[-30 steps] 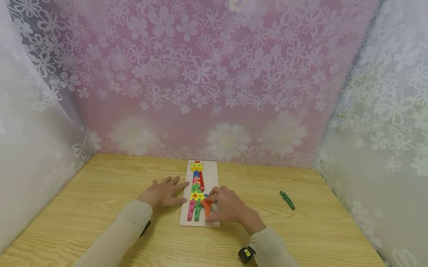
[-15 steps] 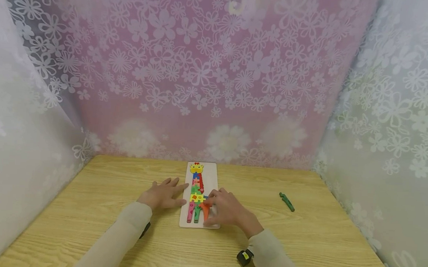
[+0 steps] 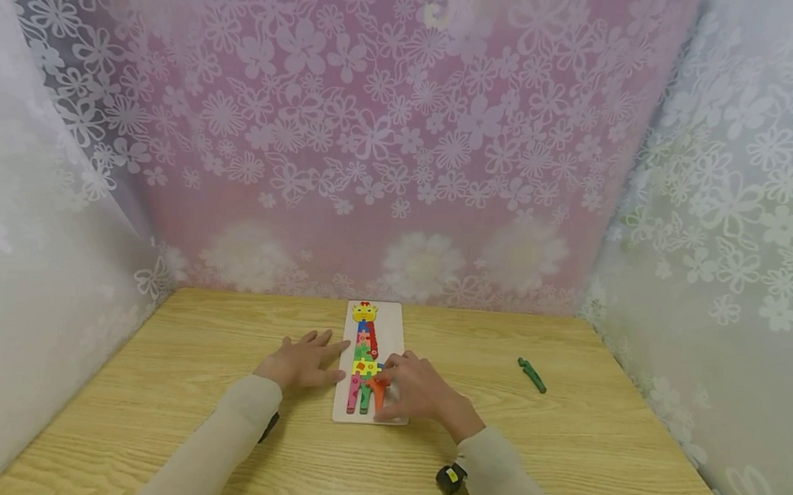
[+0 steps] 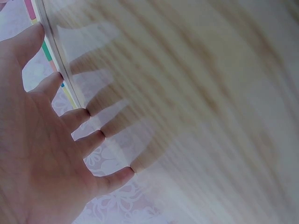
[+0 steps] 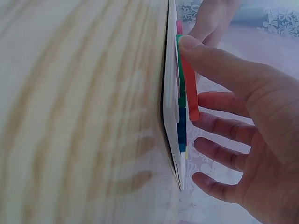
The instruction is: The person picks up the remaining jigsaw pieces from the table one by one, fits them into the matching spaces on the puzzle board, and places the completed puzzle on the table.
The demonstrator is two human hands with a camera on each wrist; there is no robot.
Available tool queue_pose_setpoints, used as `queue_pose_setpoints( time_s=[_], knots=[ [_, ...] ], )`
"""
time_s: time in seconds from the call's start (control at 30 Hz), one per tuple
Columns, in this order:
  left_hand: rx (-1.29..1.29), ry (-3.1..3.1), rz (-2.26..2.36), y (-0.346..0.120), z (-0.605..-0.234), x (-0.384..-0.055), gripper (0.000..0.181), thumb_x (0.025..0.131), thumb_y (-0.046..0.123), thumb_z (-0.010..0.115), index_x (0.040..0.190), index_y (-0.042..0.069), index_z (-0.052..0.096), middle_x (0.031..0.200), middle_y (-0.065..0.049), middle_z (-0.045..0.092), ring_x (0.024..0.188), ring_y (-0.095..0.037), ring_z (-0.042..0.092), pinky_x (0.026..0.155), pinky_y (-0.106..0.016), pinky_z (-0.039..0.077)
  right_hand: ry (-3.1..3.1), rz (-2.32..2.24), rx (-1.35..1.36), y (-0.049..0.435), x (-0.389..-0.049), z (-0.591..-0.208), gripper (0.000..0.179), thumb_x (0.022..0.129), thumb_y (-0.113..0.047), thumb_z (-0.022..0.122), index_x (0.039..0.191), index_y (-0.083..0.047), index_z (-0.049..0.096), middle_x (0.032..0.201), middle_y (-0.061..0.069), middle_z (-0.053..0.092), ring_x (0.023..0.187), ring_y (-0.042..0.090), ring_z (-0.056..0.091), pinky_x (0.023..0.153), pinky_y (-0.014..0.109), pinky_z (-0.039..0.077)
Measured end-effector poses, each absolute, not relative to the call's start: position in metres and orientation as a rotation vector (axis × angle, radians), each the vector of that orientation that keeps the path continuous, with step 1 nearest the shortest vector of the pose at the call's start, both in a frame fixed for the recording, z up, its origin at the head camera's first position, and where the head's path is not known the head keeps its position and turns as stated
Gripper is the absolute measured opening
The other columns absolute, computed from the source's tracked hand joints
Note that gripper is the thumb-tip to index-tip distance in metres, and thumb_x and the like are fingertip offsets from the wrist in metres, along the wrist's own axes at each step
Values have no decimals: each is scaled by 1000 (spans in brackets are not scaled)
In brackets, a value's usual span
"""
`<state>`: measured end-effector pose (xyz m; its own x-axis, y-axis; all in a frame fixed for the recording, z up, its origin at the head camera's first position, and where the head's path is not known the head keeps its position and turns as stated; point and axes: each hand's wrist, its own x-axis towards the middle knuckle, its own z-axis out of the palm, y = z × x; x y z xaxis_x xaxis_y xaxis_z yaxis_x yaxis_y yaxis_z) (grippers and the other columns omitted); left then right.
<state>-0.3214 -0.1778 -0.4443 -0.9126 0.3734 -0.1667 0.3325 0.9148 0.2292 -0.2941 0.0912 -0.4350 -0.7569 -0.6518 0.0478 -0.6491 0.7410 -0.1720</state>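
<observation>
A white giraffe puzzle board (image 3: 390,333) lies on the table, filled with colored pieces from the yellow head (image 3: 365,312) down to a pink leg (image 3: 352,393) and a green leg (image 3: 364,399). My right hand (image 3: 423,387) pinches an orange leg piece (image 5: 190,88) between thumb and forefinger, over the lower right of the board. In the right wrist view this piece sits tilted, its near end raised above the neighboring pieces. Spread on the table, my left hand (image 3: 299,362) touches the board's left edge with thumb and forefinger.
A loose dark green piece (image 3: 532,376) lies on the wooden table (image 3: 291,466) to the right of the board. Flowered curtains (image 3: 401,165) stand behind the table and along both sides. A black wrist camera (image 3: 451,478) hangs under the right cuff.
The lower end of the orange leg has shifted slightly left with my right hand, toward the green leg. My left hand keeps its place at the board's edge.
</observation>
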Motion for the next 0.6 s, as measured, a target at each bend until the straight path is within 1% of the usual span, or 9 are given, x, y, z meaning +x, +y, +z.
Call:
queue_pose_setpoints(
  time_s=[0.23,0.4,0.6],
  knots=[
    [529,2869,291,-178,-444,-322,72,100,67,48,163,36,31,172,-14,25,158,-45,22,117,-82,14,2927,-260,-1091,91,-294,-436,62,77,-60,85,125,-22,77,122,-2,69,104,17,54,82,34,49],
    [526,2870,292,-178,-444,-321,72,100,67,48,163,35,31,172,-13,25,158,-45,21,118,-81,14,2940,-268,-1071,90,-295,-436,62,78,-59,84,126,-21,76,123,-1,69,103,17,52,81,32,47],
    [534,2869,288,-178,-443,-321,72,100,67,48,163,35,31,172,-14,24,158,-45,21,118,-82,14,2957,-283,-1066,91,-295,-435,61,79,-56,85,126,-19,76,120,-1,69,98,16,50,79,32,45]
  ],
)
